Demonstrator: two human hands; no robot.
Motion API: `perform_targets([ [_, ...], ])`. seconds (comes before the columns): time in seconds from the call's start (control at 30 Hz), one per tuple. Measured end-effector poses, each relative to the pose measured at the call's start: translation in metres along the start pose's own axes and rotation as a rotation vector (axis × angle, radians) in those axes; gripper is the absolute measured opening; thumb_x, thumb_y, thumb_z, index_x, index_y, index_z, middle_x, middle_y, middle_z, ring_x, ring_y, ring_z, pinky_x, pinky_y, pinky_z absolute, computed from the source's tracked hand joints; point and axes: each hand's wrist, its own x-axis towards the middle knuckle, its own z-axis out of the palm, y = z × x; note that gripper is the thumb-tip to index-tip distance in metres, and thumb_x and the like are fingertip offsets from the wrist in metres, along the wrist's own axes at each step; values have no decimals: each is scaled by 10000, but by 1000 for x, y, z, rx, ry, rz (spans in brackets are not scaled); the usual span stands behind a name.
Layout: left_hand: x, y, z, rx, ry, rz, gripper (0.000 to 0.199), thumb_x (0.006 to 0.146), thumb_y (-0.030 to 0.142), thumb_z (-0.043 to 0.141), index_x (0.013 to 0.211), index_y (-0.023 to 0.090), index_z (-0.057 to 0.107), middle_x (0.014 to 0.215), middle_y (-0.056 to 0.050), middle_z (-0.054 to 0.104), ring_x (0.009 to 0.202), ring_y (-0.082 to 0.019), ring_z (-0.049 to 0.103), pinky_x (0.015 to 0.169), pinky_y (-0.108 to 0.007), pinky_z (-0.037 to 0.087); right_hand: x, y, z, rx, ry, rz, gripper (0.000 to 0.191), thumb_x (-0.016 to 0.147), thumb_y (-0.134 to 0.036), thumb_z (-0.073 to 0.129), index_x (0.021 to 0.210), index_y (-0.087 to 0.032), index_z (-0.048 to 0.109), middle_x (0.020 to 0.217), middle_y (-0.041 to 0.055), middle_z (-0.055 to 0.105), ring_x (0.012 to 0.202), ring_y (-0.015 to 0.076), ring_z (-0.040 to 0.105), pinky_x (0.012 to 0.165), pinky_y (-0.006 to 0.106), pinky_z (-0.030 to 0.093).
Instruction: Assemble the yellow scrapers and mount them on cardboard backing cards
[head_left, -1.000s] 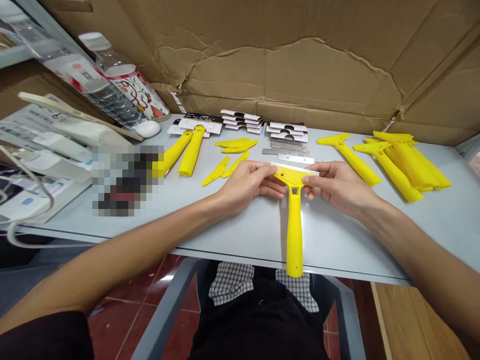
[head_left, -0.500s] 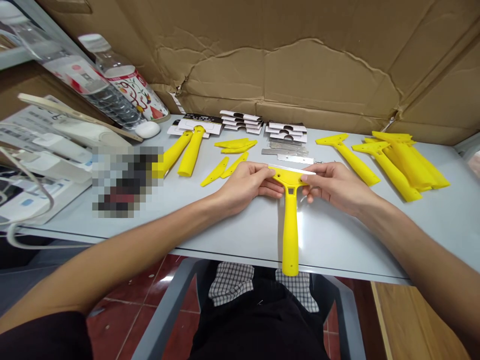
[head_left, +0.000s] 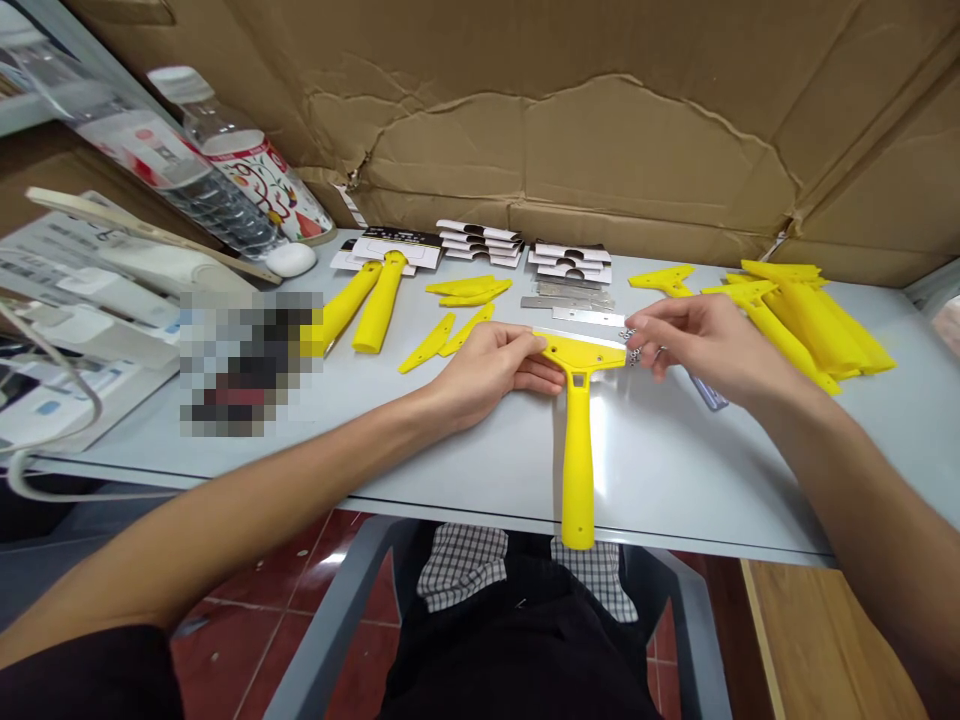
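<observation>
My left hand (head_left: 506,370) grips the left end of a yellow scraper's wide head (head_left: 589,352), thumb on top and fingers curled under. A thin metal blade (head_left: 577,337) lies along the head's top edge, and the handle (head_left: 578,460) points toward me past the table edge. Just right of the head, my right hand (head_left: 694,345) is over a small heap of screws (head_left: 634,348). Its thumb and fingertips are drawn together in a pinch; whatever is between them is too small to make out. Under this hand shows part of a bluish translucent stick-like piece (head_left: 706,390).
Loose blades (head_left: 589,317) and folded cards (head_left: 570,264) lie behind the scraper. Yellow flat plates (head_left: 427,343) and handles (head_left: 381,305) are to the left, more yellow scraper bodies (head_left: 840,325) to the right. Bottles (head_left: 266,185) lean against cardboard (head_left: 637,140) at the back left.
My right hand has let go of the scraper head's right end and moved slightly right to the screws. The left hand still holds the scraper in nearly the same place.
</observation>
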Motion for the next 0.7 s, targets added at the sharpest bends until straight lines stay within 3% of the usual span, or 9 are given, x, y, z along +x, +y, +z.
perform_targets([
  [0.1,0,1,1,-4,10,-7,232,977,101,592,859,65,789,786,-161,805,722,-204,803,752,-323,673,5,2,-23,-265,156,-33,249,921,-463,788,908,-215,811,736,84,749,570,203,644,619,426,525],
  [0.2,-1,2,1,-4,26,-10,228,982,106,601,853,65,785,794,-169,806,727,-209,803,762,-335,676,11,11,-39,-486,219,-89,135,911,-333,733,899,-224,810,780,75,780,627,220,683,721,447,542],
  [0.3,-1,2,0,-4,33,-8,218,988,119,617,854,67,781,837,-192,819,758,-224,814,781,-349,680,17,21,-47,-641,208,-164,123,886,-236,692,878,-243,814,785,66,791,729,250,719,812,453,541],
  [0.4,1,3,-1,-10,45,-8,212,991,118,629,853,60,779,868,-208,829,754,-226,820,769,-342,683,19,28,-48,-754,152,-167,154,891,-251,690,913,-257,842,725,57,771,769,273,718,852,464,534],
  [0.57,3,4,0,-14,55,-7,224,999,116,636,841,55,781,845,-195,832,737,-218,824,734,-310,684,18,28,-44,-861,34,-171,209,912,-303,670,980,-289,867,908,69,820,847,278,710,787,453,538],
  [0.7,2,5,0,-11,66,-12,246,1004,103,623,817,64,777,830,-185,834,716,-207,818,726,-301,684,19,30,-45,-949,-7,-180,262,923,-265,638,1034,-292,874,934,79,814,886,297,712,772,460,540],
])
